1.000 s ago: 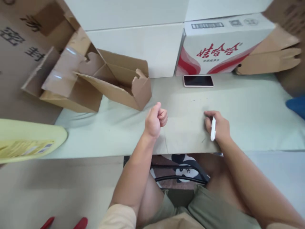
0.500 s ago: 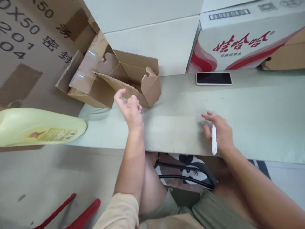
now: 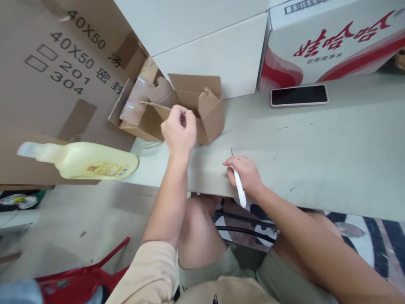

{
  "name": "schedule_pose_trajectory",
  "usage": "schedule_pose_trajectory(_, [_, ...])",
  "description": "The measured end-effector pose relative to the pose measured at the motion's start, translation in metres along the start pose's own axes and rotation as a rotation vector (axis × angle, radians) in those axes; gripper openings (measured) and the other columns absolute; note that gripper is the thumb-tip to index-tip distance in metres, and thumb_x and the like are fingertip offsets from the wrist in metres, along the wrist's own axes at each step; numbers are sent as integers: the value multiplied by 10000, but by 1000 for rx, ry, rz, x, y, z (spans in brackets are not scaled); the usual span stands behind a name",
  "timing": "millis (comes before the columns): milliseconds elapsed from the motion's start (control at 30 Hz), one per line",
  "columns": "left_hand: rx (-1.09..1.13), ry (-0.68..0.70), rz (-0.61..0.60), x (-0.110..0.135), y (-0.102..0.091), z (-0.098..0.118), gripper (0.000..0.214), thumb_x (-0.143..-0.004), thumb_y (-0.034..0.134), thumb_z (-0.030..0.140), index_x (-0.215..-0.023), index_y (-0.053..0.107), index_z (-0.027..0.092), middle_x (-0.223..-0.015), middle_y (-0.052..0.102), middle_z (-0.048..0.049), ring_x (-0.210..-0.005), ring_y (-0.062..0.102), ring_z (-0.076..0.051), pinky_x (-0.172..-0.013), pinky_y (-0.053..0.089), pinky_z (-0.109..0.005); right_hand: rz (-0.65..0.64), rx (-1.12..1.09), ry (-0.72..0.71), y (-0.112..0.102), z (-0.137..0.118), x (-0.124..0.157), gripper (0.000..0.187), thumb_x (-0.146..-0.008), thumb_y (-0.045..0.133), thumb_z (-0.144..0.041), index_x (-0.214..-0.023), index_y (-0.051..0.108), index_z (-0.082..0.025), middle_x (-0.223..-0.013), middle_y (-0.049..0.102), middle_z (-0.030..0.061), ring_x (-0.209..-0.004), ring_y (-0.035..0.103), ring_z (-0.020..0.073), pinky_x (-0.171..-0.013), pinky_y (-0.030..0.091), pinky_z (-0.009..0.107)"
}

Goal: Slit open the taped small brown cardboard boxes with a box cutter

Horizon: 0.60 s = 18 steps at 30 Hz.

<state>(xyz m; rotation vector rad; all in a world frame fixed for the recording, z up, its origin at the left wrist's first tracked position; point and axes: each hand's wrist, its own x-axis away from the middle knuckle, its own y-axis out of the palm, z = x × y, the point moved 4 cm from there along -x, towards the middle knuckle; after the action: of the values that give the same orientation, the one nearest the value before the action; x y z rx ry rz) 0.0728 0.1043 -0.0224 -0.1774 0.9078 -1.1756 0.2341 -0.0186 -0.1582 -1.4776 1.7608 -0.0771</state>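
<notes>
My left hand (image 3: 179, 128) is raised in front of an open brown cardboard box (image 3: 212, 116), its fingers curled into a fist. Whatever may be inside those fingers is hidden. A white utility knife (image 3: 239, 190) is gripped in my right hand (image 3: 247, 173), low over the table near its front edge. The knife's thin dark tip points away from me, and its white body slants back toward my lap. The box's flaps stand up, and my left hand covers part of its near side.
Another open carton (image 3: 144, 120) stands left of the box. A yellow bottle (image 3: 98, 160) is at the table's left end, beside a large printed carton (image 3: 60, 25). White boxes (image 3: 209, 55) line the back; a phone (image 3: 299, 96) lies on the table (image 3: 348, 147). A red chair (image 3: 85, 278) is lower left.
My left hand has closed from a half-open pose with the index finger out. My right hand has moved left with the knife, whose thin tip now shows. The view has shifted left.
</notes>
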Motion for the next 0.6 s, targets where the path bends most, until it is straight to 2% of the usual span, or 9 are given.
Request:
schedule_pose_trajectory(67, [63,50,-92,13,11,25,152,-999,630,277,-853,608,240,-713,689,49,-676,692,-128,-712,509,-280,17,6,31,0,4,0,225,-864,577,-116,-961,720,-261,-865,802,25,-838,758,231,-822,556,376])
schedule_pose_trajectory(167, [357,115,-321,35,23,67,143,-1006,651,385,-1071,640,258,-813,747,43,-728,735,-128,-675,526,-252,53,22,65,-4,10,-1,185,-854,578,-132,-933,699,-246,-786,766,21,-729,711,231,-720,517,364])
schedule_pose_trajectory(200, [436,141,-355,38,21,76,219,-999,668,409,-1164,627,272,-802,744,54,-686,719,-124,-641,516,-249,64,26,67,-6,10,0,177,-851,574,-129,-924,688,-244,-742,745,9,-676,687,223,-687,498,358])
schedule_pose_trajectory(267, [554,190,-284,32,6,76,291,-999,673,394,-1256,585,289,-747,707,76,-598,666,-116,-590,494,-251,101,32,59,-11,7,2,182,-855,563,-113,-924,666,-247,-662,703,-27,-578,638,196,-648,472,344])
schedule_pose_trajectory(367, [563,293,62,-6,-39,31,176,-964,653,216,-1091,542,267,-664,588,94,-550,583,-113,-590,488,-256,212,44,-5,-24,-1,6,217,-874,571,-88,-973,646,-266,-701,741,-46,-569,656,175,-645,483,322])
schedule_pose_trajectory(433, [263,227,284,-39,-71,-22,217,-878,665,75,-970,542,228,-816,604,35,-740,623,-124,-779,544,-283,288,57,-48,-32,-4,8,232,-871,592,-84,-994,621,-279,-833,805,-23,-661,719,189,-687,520,329])
schedule_pose_trajectory(500, [-126,46,312,-70,-94,-76,322,-793,736,31,-1027,573,179,-1109,645,-67,-1094,637,-197,-1081,513,-393,332,59,-57,-38,-4,9,239,-862,606,-88,-999,583,-283,-927,827,0,-754,762,212,-747,558,358])
schedule_pose_trajectory(533, [-282,-70,252,-82,-101,-101,363,-801,770,79,-1092,569,163,-1230,627,-108,-1244,593,-243,-1199,441,-463,346,53,-54,-39,-2,8,243,-859,608,-89,-999,564,-284,-950,828,8,-783,773,219,-769,570,372])
schedule_pose_trajectory(600, [-411,-222,49,-96,-106,-138,390,-837,799,221,-1136,554,166,-1292,617,-150,-1312,584,-328,-1232,401,-584,352,35,-40,-41,1,8,254,-855,610,-91,-1009,544,-283,-974,824,19,-827,785,227,-790,585,388])
